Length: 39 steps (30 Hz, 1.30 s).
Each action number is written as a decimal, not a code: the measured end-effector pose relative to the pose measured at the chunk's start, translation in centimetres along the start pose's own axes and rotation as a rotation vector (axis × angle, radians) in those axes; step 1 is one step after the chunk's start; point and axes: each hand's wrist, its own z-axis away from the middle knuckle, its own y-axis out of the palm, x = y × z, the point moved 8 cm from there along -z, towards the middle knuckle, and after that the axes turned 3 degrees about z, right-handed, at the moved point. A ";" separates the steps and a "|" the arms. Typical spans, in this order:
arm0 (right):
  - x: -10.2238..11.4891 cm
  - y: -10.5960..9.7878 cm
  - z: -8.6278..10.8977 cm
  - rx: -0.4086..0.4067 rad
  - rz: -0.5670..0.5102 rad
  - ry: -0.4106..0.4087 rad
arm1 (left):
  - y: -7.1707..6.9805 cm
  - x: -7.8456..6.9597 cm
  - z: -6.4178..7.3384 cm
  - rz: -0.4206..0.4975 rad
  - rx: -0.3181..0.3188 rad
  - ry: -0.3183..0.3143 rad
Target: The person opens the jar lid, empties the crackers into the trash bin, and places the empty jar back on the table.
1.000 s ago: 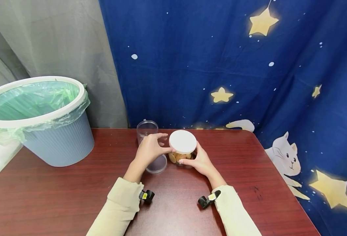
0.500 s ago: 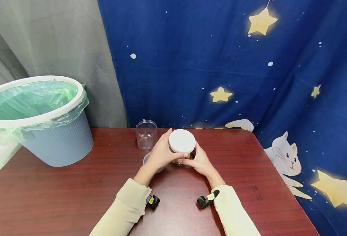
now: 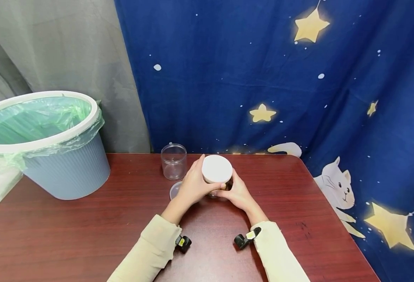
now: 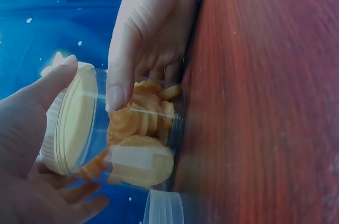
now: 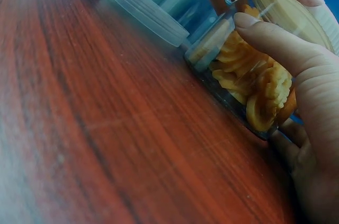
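A clear plastic jar [image 4: 100, 99] of piped and round cookies [image 5: 233, 70] stands on the table with a white screw lid [image 3: 217, 169] on top. My left hand [image 3: 192, 185] grips the lid's ridged side, thumb in front and the other fingers behind. Lower down, my right hand [image 3: 240, 194] holds the jar body, its thumb across the near wall. To the left stands a second clear jar [image 3: 173, 166] with no lid on it. A translucent lid [image 3: 175, 190] lies on the table beside my left hand, partly hidden by it.
On the left is a blue ribbed trash bin [image 3: 71, 168] with a white rim and green liner. A blue star-patterned curtain [image 3: 207, 78] hangs behind the dark red table [image 3: 87, 243]. A small black camera is worn on each wrist.
My left hand has come right from beside the second jar and closed round the white lid, uncovering that jar and covering part of the translucent lid. My right hand stays on the cookie jar.
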 end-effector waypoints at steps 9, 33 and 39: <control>0.1 0.0 -0.1 -0.005 -0.032 -0.009 | -2.5 -0.5 -0.1 -0.142 -0.043 0.028; -3.3 0.3 -1.2 -0.049 -0.014 -0.017 | -5.1 -0.2 -0.6 -0.177 0.008 0.051; -3.1 0.4 -1.1 -0.039 -0.006 -0.016 | -3.8 0.4 -0.6 -0.154 0.031 0.046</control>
